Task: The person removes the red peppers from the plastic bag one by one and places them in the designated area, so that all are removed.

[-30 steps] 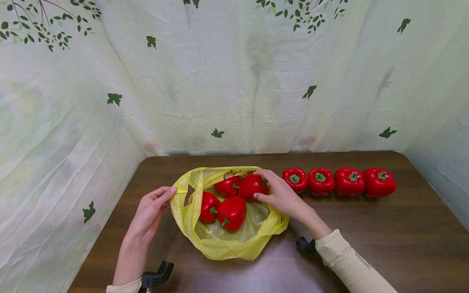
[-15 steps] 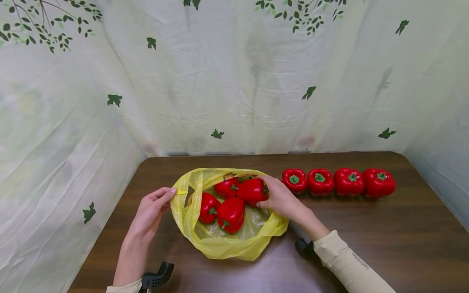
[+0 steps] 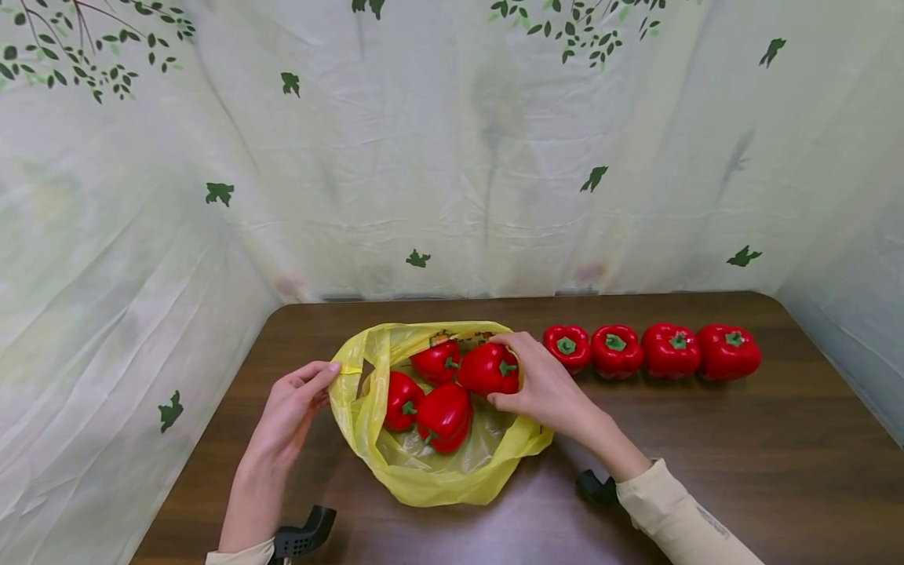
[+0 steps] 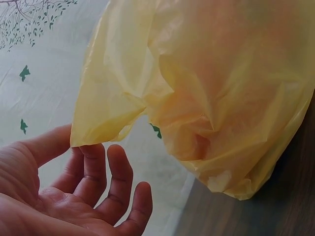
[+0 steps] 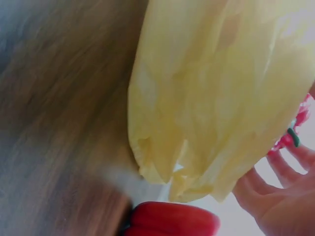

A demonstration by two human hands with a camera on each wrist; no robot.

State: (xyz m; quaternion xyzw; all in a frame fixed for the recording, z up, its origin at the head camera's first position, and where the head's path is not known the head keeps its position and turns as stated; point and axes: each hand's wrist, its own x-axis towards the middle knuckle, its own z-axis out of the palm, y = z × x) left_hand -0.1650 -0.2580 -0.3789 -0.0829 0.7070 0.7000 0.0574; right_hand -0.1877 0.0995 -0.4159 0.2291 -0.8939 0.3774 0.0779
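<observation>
A yellow plastic bag (image 3: pixel 452 488) stands with its mouth spread wide on the brown table. My left hand (image 3: pixel 297 404) pinches the bag's left edge between thumb and finger; in the left wrist view its other fingers (image 4: pixel 120 172) hang loosely curled below the plastic. Inside the bag lie several red bell peppers, among them one at the left (image 3: pixel 404 400), one at the front (image 3: pixel 445 416) and one at the back (image 3: pixel 436 361). My right hand (image 3: pixel 540 384) reaches over the right rim and grips the back-right bell pepper (image 3: pixel 487 369), its green stem showing.
To the right of the bag, more red bell peppers stand in a row; the nearest (image 3: pixel 567 348) is close behind my right hand, the farthest (image 3: pixel 729 351) at the right. A pale curtain (image 3: pixel 452 196) with leaf prints hangs behind the table (image 3: pixel 706 463).
The bell pepper in my right hand has turned, bringing its stem towards the front. My right wrist has shifted slightly right. The left hand keeps its place on the bag.
</observation>
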